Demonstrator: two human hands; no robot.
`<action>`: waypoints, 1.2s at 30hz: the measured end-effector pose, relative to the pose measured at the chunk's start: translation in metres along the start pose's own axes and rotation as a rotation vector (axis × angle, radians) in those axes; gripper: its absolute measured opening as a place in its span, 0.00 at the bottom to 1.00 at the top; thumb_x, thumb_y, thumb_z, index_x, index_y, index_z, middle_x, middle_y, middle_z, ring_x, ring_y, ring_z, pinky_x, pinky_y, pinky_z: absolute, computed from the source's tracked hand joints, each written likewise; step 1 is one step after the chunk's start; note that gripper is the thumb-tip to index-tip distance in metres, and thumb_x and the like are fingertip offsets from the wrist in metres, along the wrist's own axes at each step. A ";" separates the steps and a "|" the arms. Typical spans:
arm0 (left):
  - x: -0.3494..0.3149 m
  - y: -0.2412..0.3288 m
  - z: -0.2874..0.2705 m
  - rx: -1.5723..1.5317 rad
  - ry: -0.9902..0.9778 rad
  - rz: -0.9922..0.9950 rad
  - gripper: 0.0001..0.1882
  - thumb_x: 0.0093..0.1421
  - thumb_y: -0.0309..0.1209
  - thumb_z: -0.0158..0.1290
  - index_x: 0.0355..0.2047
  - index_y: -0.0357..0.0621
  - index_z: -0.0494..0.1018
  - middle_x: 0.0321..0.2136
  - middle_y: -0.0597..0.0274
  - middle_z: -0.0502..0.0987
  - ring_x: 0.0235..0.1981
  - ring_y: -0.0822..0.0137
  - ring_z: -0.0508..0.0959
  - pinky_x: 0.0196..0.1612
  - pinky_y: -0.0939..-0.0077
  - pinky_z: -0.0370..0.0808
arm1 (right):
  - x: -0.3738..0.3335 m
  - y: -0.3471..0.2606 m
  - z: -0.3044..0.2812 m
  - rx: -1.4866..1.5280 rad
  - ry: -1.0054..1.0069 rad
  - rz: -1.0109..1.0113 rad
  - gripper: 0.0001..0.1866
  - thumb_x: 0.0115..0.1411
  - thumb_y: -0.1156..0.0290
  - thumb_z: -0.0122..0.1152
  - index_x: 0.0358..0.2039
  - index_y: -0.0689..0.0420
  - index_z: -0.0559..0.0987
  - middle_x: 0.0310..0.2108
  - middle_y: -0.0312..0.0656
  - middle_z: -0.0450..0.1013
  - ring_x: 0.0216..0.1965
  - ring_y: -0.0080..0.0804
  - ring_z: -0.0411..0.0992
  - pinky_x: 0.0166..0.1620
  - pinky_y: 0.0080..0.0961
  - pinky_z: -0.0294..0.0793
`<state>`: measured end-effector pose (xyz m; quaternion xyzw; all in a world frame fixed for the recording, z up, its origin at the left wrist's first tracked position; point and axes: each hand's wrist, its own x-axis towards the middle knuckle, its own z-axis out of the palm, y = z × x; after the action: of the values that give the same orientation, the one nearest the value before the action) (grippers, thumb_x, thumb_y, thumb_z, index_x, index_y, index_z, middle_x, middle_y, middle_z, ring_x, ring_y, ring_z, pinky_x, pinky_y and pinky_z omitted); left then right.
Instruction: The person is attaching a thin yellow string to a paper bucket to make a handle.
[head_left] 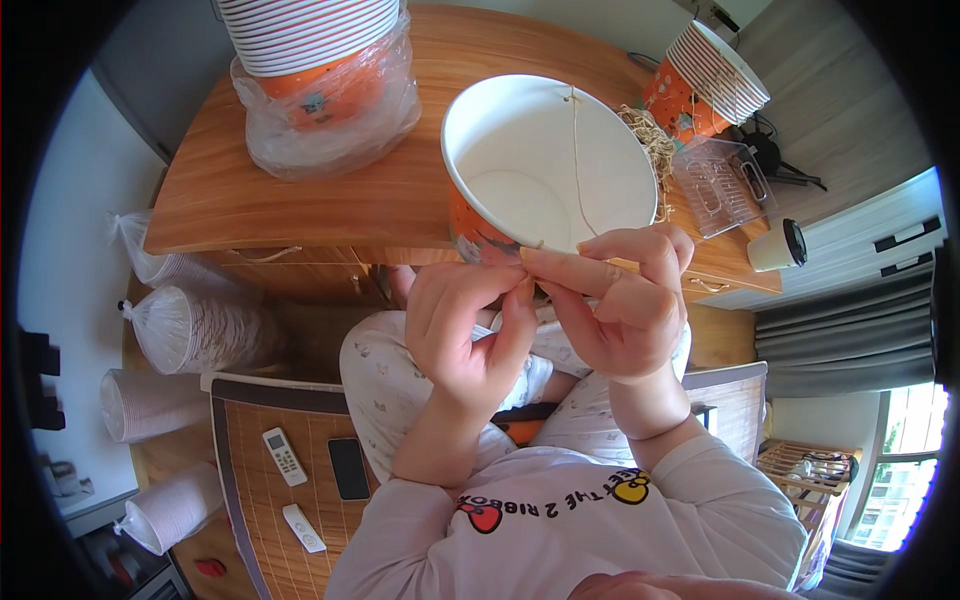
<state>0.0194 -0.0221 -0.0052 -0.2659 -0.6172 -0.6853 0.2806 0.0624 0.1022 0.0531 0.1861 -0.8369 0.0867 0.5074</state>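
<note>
A large paper bucket, white inside and orange printed outside, stands on the desk in front of me with its mouth tilted toward me. A thin tan string is fixed at its far rim and crosses the opening to the near rim. Just outside that near rim, my left hand is closed in a pinch of thumb and forefinger. My right hand pinches beside it, fingertips meeting the left ones at the string's near end. The bit of string between the fingertips is mostly hidden.
Nested buckets in clear plastic stand left on the wooden desk. At right are another bucket stack, a tangle of strings, a clear plastic tray and a lidded cup. Wrapped stacks line the floor at left.
</note>
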 end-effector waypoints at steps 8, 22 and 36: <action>0.003 -0.004 -0.003 0.190 0.012 0.239 0.11 0.45 0.20 0.62 0.31 0.44 0.76 0.27 0.66 0.79 0.26 0.64 0.75 0.32 0.72 0.71 | 0.000 0.000 0.002 0.034 0.020 0.021 0.21 0.41 0.74 0.74 0.32 0.48 0.71 0.31 0.21 0.79 0.30 0.19 0.69 0.39 0.22 0.58; 0.002 0.000 0.000 0.065 -0.039 0.090 0.10 0.46 0.20 0.61 0.29 0.42 0.75 0.26 0.63 0.77 0.26 0.62 0.74 0.31 0.72 0.70 | -0.008 -0.002 -0.005 0.186 -0.093 0.207 0.26 0.45 0.85 0.68 0.32 0.50 0.58 0.32 0.31 0.81 0.33 0.25 0.66 0.41 0.22 0.59; 0.000 -0.001 0.001 0.060 -0.041 0.138 0.11 0.45 0.20 0.61 0.30 0.43 0.74 0.27 0.64 0.77 0.26 0.63 0.75 0.31 0.72 0.70 | -0.013 -0.003 -0.006 0.277 -0.044 0.248 0.26 0.44 0.82 0.72 0.32 0.50 0.62 0.33 0.28 0.81 0.35 0.24 0.66 0.41 0.22 0.58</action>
<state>0.0182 -0.0215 -0.0057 -0.3132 -0.6233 -0.6399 0.3224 0.0740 0.1039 0.0437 0.1512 -0.8445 0.2588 0.4439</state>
